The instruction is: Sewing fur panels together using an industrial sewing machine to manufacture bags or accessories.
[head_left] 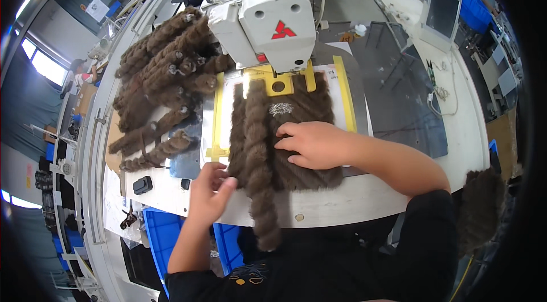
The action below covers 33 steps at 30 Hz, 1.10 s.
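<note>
A flat brown fur panel (pixel 310 108) lies beneath the head of a white industrial sewing machine (pixel 276 11). A silvery patch (pixel 280 109) shows on its upper middle. Down its left half runs a twisted fur strip (pixel 261 148), whose lower end hangs past the table's front edge. My right hand (pixel 316 144) rests on the panel right of the strip, fingers extended and spread on the pile. Beside the panel's lower left corner is my left hand (pixel 212 191), thumb and fingers apart, nothing visible between them. A yellow clamp plate (pixel 279 87) sits at the panel's top edge.
Several rolled fur strips (pixel 165 63) are piled on the left of the table. Yellow tape (pixel 345 94) borders the white sheet under the panel. A small black object (pixel 142 185) lies front left. Blue bins (pixel 162 228) stand below, and a monitor (pixel 441 9) at the back right.
</note>
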Tool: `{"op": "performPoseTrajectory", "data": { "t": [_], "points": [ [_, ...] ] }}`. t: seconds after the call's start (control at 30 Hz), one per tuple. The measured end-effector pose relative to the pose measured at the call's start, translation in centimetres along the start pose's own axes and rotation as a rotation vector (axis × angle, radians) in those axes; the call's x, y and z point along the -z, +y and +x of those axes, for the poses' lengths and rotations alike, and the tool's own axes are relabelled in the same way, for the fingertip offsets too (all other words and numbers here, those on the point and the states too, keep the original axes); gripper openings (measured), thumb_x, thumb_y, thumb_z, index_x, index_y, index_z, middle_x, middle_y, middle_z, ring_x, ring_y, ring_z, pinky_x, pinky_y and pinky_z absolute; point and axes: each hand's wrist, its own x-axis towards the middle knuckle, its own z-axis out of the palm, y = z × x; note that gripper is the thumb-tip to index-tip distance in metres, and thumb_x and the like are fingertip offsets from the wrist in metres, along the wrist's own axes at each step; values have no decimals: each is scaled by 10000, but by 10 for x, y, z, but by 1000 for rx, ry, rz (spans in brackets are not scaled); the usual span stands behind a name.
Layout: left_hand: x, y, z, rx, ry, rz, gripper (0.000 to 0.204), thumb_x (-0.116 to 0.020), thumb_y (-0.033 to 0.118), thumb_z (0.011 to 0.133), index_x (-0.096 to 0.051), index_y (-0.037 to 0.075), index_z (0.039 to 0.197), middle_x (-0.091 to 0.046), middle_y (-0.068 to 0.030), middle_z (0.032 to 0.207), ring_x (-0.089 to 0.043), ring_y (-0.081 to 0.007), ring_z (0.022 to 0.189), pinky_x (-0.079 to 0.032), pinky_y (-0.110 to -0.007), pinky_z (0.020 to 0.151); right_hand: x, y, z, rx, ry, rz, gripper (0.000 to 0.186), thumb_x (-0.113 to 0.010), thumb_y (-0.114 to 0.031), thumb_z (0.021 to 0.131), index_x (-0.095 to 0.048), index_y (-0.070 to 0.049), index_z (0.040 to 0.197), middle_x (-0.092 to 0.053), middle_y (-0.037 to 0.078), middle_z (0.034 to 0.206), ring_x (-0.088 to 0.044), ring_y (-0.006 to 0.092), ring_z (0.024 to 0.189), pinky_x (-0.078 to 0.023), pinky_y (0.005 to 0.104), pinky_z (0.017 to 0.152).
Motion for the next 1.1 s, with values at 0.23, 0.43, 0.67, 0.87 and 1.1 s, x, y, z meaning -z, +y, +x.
{"op": "performPoseTrajectory", "data": {
  "t": [0.23,0.43,0.67,0.87,1.1],
  "points": [
    [-49,37,7,-272,3,504,722,-800,207,828,-459,32,1440,-712,-245,898,-704,-443,803,-572,-466,736,-1,6,-6,39,43,5,395,-673,-241,952,-680,-54,1300,-584,112,1385,-633,319,1199,-525,438,1001],
    [-18,23,13,-208,-53,155,567,-690,16,896,-546,87,1439,-698,-133,914,-666,-188,762,-524,-317,769,0,14,-8,46,37,63,402,-686,-225,942,-678,-61,1309,-581,108,1407,-613,315,1239,-517,434,1014],
    [13,-2,27,9,-138,-415,269,-626,31,992,-668,21,1257,-681,2,1135,-617,-56,980,-487,-223,878,-4,17,-7,37,28,76,382,-679,-223,952,-683,-55,1295,-588,99,1396,-622,316,1219,-519,434,999],
    [5,-9,18,162,-231,-815,290,-660,54,978,-658,20,1266,-677,-18,1152,-642,-101,1017,-548,-281,856,0,15,-5,28,33,102,374,-684,-225,943,-690,-53,1275,-599,94,1378,-629,315,1211,-520,433,1006],
    [-6,-5,5,93,-376,-815,365,-671,-73,930,-638,0,1286,-686,-43,1156,-651,-88,968,-496,-213,823,-1,13,-2,-22,39,112,361,-701,-222,929,-699,-62,1253,-613,90,1369,-635,310,1196,-525,421,988]
  ]
}}
